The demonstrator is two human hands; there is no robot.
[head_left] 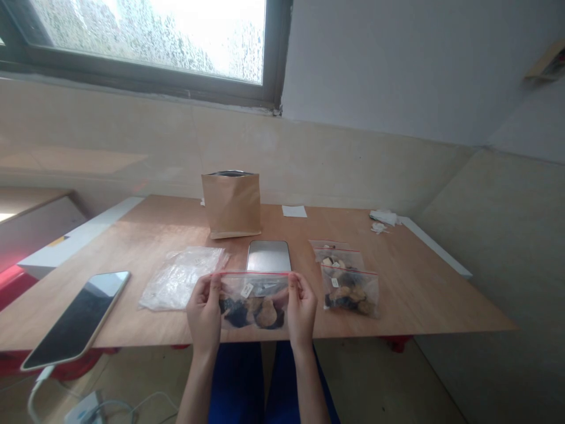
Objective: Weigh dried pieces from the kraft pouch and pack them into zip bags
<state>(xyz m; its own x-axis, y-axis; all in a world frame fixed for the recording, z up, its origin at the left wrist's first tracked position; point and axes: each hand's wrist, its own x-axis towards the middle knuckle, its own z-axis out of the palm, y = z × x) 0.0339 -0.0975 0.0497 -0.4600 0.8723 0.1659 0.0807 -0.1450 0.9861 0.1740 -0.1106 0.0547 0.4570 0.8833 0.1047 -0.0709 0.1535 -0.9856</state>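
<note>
Between my hands a clear zip bag (255, 303) with a red seal strip is stretched out level over the table's near edge. Dark and tan dried pieces lie inside it, along with a small white label. My left hand (205, 312) pinches its top left corner, and my right hand (302, 309) pinches the top right corner. Just beyond the bag sits a flat silver scale (268, 255), its near end hidden by the bag. Right of my right hand, filled zip bags (352, 291) overlap one another, also with red seals and small labels.
A brown paper pouch (232, 206) stands upright at the back, its top open. Clear empty plastic bags (183, 280) lie left of the scale. A phone (79, 318) on a cable overhangs the front left edge. White paper (294, 211) and scraps (383, 218) lie at the back.
</note>
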